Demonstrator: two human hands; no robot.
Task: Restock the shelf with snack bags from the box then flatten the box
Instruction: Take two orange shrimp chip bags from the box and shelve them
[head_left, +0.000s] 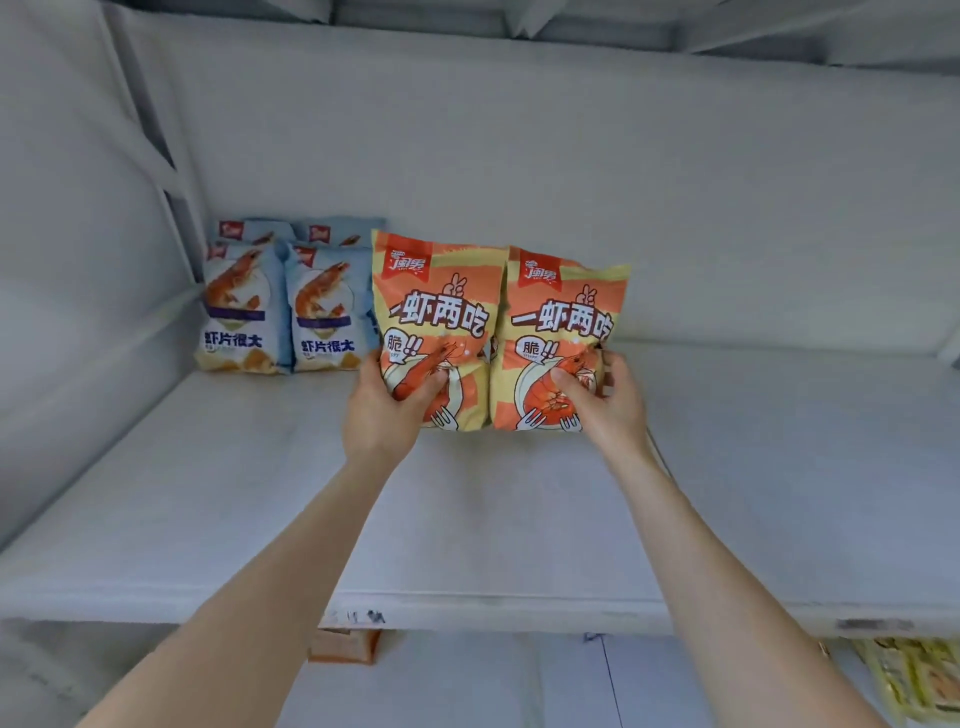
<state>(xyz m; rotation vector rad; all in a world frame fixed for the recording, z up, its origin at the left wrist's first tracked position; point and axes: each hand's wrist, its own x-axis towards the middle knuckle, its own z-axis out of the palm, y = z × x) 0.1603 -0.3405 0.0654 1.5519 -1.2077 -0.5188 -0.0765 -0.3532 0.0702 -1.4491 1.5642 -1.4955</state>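
Far left on the matte white shelf (727, 467): four glossy blue snack bags (244, 306), puffy and upright, already stocked in two rows. Just right of them, left hand (384, 410) gripping the left orange bag (436, 306) low down, thumb across its crinkly front. Right hand (605, 405) gripping the right orange bag (563, 317) likewise. Both bags upright and touching, bottoms at the shelf. Probably early: few bags up, box unseen, flattening not yet done.

Both orange bags (436, 317) read "一虾两吃" and "脆!!", while the blue bags (240, 312) read "虾片很大".
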